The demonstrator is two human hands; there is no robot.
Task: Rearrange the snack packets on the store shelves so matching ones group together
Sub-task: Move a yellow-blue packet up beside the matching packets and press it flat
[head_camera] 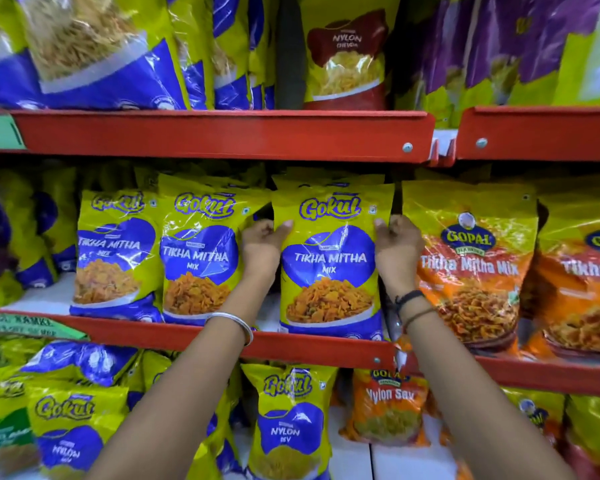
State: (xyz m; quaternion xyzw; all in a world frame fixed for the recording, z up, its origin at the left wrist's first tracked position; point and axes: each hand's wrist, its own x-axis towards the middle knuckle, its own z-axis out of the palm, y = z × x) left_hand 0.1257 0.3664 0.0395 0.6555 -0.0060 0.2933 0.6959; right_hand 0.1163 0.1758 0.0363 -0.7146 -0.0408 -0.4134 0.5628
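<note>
Gokul Tikha Mitha Mix packet, glossy yellow-and-blue plastic (329, 268), upright on red metal middle shelf (291, 344), pinched at both edges by left hand (262, 251) and right hand (397, 252). Risks: slick film slips from grip; packet topples forward; right elbow nudges orange Gopal packet (471, 268) alongside.

Two red metal shelf rails (222, 133) and (541, 133) are mounted end to end, separated by a narrow gap. A round screw head (407, 147) is fitted near the first rail's end. A green price label (0, 131) is attached at far left. A second green label (25, 325) is attached to the lower red rail (291, 344).
</note>
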